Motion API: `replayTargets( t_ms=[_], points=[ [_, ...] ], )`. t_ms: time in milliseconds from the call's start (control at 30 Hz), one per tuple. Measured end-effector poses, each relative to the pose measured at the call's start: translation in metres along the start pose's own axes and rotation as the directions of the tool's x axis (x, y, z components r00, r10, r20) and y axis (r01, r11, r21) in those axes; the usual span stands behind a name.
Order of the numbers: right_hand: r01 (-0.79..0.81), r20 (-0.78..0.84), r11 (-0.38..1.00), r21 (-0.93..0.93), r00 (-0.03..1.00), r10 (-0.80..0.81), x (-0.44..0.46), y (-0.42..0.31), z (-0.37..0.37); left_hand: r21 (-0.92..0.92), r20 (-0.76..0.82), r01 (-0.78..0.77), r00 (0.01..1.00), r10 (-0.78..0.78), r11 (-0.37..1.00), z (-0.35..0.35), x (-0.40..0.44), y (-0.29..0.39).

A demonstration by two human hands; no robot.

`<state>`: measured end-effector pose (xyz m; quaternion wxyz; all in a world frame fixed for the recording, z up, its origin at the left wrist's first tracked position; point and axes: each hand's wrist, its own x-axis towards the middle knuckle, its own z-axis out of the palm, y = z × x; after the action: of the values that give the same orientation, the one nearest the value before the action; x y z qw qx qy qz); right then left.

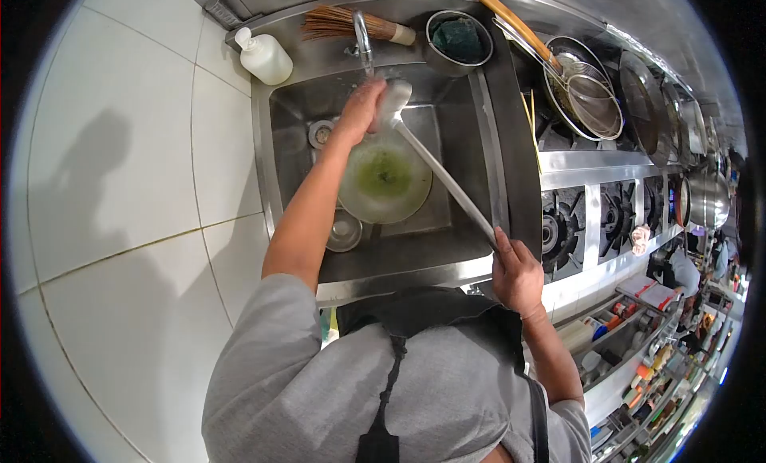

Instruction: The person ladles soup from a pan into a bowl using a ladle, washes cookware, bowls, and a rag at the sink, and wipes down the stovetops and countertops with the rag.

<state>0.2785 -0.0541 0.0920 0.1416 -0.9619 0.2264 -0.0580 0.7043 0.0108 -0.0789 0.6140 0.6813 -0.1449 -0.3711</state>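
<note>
- The right hand [517, 273] is closed around the far end of a long handle belonging to a metal ladle [447, 178], just over the front right edge of the sink [463, 132].
- The ladle slants across the sink from that hand up to its head, which is near the faucet [363, 38], above the basin.
- The left hand [363, 112] is at the ladle's head, below the faucet's spout; its fingers are blurred, so how far open they are, and whether they grip the metal or only touch it, I cannot tell.
- Below the ladle's head, a wide round bowl [417, 203] sits in the basin with greenish, cloudy water in it.
- A small metal dish [344, 231] lies at the front left of the bowl, partly hidden by the left forearm; a drain strainer [321, 133] shows at the back left.
- Along the back, a white pump bottle [267, 60] stands at the left corner, a bristle brush [351, 24] lies behind the faucet, and a metal pot [435, 57] at the right holds a dark green scouring pad [458, 38].
- To the right is a gas stove [592, 215], with a wire skimmer [594, 96] resting in a wok [556, 104] towards the back.
</note>
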Motion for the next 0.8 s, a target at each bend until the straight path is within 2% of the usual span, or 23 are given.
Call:
replayTargets(
  t_ms=[33,100,133,167,233,333,433,533,633,667,700,733,800],
  points=[
    [-0.002,0.0,1.0,-0.004,1.0,0.002,0.001,-0.001,-0.002,0.068,-0.052,-0.16,0.985,0.164,0.985,0.009,-0.007,0.007],
    [-0.011,-0.003,1.0,-0.002,1.0,0.011,0.004,0.0,-0.006,0.22,-0.121,-0.448,0.869,0.48,0.867,0.025,-0.024,0.024],
    [-0.014,-0.005,1.0,0.0,1.0,0.014,0.005,0.0,-0.007,0.022,-0.1,-0.303,0.947,0.304,0.953,0.026,-0.032,0.033],
    [-0.011,-0.011,1.0,0.003,1.0,0.011,0.006,0.0,-0.008,0.191,-0.18,-0.448,0.859,0.48,0.873,0.024,-0.026,0.03],
    [-0.01,-0.024,1.0,0.005,1.0,0.01,0.006,-0.002,-0.008,0.528,-0.224,-0.608,0.574,0.788,0.593,0.021,-0.013,0.029],
    [-0.046,-0.015,0.995,0.087,0.999,0.048,0.008,-0.01,-0.007,0.473,-0.293,-0.507,0.681,0.671,0.721,0.019,-0.028,0.039],
    [-0.047,-0.023,0.996,0.081,0.999,0.049,0.011,-0.013,-0.002,0.526,-0.285,-0.455,0.703,0.652,0.719,0.022,-0.038,0.046],
    [-0.03,-0.006,0.997,0.076,1.0,0.031,0.014,-0.019,-0.008,0.467,-0.279,-0.553,0.649,0.708,0.69,0.024,-0.033,0.062],
    [0.001,-0.047,0.999,0.047,0.999,0.001,0.011,-0.015,-0.01,0.512,-0.021,-0.599,0.708,0.706,0.616,0.023,-0.02,0.072],
    [0.008,-0.049,0.999,0.034,0.999,-0.006,0.011,-0.013,-0.012,0.294,-0.011,-0.402,0.906,0.424,0.867,0.017,-0.015,0.077],
    [0.014,-0.053,1.0,0.02,0.999,-0.013,0.01,-0.011,-0.016,0.074,0.079,-0.11,0.991,0.104,0.991,0.007,-0.009,0.085],
    [0.022,-0.059,1.0,0.002,0.998,-0.022,0.011,-0.008,-0.02,-0.112,0.234,0.225,0.952,-0.195,0.968,-0.001,-0.002,0.091],
    [-0.011,-0.009,1.0,-0.023,1.0,0.011,0.006,-0.005,-0.02,-0.157,0.286,0.371,0.904,-0.317,0.915,-0.011,0.019,0.067]
  ],
)
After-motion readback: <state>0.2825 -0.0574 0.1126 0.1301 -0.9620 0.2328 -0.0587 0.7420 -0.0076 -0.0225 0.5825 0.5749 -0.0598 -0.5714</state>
